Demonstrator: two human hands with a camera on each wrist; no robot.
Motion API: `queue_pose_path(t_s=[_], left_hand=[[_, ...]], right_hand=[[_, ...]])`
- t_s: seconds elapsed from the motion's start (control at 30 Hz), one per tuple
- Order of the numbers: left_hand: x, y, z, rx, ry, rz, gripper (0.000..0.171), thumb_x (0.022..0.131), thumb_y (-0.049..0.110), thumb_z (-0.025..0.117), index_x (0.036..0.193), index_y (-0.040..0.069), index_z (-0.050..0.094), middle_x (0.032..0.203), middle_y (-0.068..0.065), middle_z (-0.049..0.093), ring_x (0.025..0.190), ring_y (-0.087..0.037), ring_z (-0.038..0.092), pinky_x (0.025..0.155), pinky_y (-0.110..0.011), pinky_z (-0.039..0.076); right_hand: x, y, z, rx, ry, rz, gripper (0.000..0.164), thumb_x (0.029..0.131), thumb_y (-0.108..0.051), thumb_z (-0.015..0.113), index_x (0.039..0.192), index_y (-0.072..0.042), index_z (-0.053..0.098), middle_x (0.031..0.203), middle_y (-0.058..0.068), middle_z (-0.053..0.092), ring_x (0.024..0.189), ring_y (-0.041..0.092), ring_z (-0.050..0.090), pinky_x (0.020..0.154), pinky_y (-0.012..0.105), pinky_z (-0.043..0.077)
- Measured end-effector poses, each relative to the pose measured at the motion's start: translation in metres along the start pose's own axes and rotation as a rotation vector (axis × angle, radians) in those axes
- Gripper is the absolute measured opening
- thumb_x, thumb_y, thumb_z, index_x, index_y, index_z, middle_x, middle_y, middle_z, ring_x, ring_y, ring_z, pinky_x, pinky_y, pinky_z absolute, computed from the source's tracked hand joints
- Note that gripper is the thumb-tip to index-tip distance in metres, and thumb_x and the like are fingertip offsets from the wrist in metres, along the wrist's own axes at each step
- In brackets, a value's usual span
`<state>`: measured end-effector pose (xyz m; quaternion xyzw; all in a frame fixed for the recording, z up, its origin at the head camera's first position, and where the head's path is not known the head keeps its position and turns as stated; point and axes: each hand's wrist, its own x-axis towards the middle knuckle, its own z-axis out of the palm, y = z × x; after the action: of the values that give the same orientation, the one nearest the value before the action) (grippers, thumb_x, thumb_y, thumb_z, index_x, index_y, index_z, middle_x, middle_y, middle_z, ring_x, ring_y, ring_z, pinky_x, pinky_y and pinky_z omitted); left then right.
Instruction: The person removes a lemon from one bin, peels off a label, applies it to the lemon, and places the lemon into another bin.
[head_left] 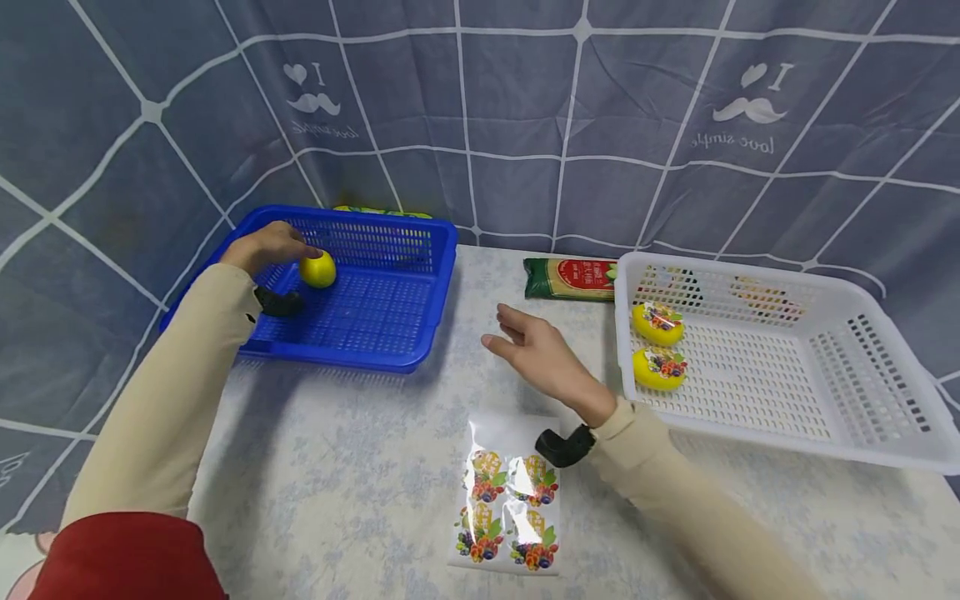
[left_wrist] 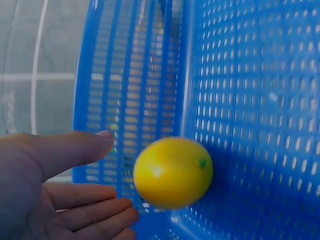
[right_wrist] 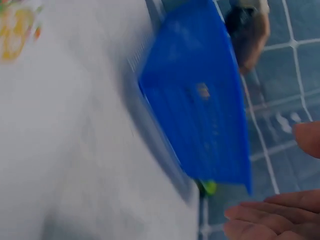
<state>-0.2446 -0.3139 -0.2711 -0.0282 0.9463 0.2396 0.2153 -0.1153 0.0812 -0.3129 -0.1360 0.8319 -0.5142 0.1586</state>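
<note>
In the blue basket (head_left: pixel 442 292) lies one yellow lemon (head_left: pixel 318 271), its small green tip visible in the left wrist view. My left hand (head_left: pixel 270 244) reaches over the basket's left part, beside the lemon. In the left wrist view, thumb and fingers are apart, with a gap between them and the lemon (left_wrist: pixel 173 172). My right hand (head_left: pixel 543 354) hovers above the table between the two baskets, fingers extended and holding nothing. Below it lies a sheet of fruit stickers (head_left: pixel 512 429). Two lemons (head_left: pixel 651 329) bearing such stickers sit in the white basket (head_left: pixel 750 367).
A green and red food packet (head_left: pixel 573 278) lies at the back, against the white basket's left side. Some yellow-green packaging (head_left: pixel 382 213) shows behind the blue basket. A grey checked curtain (head_left: pixel 517 100) closes off the back and left of the table.
</note>
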Motion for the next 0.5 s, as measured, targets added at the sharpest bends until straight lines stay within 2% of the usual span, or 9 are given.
queue_pose_path(t_s=[0.17,0.33,0.4,0.5], left_hand=[[0.006,-0.002,-0.003,-0.028,-0.058,-0.052,0.077,0.099,0.03,0.052,0.142,-0.025,0.018,0.147,-0.044,0.016,0.136,-0.057,0.019,0.112,-0.063,0.019],[0.015,-0.01,-0.001,-0.047,-0.077,-0.132,0.088,0.099,0.034,0.053,0.144,-0.023,0.006,0.149,-0.043,0.01,0.137,-0.057,0.015,0.112,-0.063,0.017],[0.019,-0.013,0.001,-0.036,-0.072,-0.143,0.089,0.098,0.036,0.054,0.144,-0.024,0.005,0.149,-0.043,0.011,0.136,-0.057,0.017,0.112,-0.063,0.018],[0.023,-0.015,0.004,-0.028,-0.079,-0.138,0.084,0.099,0.034,0.053,0.143,-0.025,0.012,0.146,-0.043,0.018,0.134,-0.056,0.024,0.112,-0.061,0.023]], right_hand=[[0.027,-0.006,0.032,0.108,-0.001,0.073,0.073,0.099,-0.033,0.059,0.154,-0.001,0.022,0.157,0.014,0.031,0.141,0.023,0.035,0.111,0.036,0.035],[0.042,-0.012,0.055,0.086,-0.009,0.104,0.08,0.099,-0.037,0.058,0.156,-0.002,0.012,0.159,0.014,0.026,0.142,0.023,0.034,0.111,0.035,0.035],[0.045,-0.012,0.06,0.07,-0.016,0.101,0.081,0.1,-0.037,0.057,0.156,-0.002,0.01,0.159,0.015,0.026,0.142,0.024,0.033,0.111,0.036,0.035],[0.048,-0.012,0.064,0.061,-0.015,0.097,0.08,0.1,-0.034,0.058,0.156,-0.003,0.01,0.158,0.014,0.027,0.143,0.024,0.033,0.112,0.035,0.034]])
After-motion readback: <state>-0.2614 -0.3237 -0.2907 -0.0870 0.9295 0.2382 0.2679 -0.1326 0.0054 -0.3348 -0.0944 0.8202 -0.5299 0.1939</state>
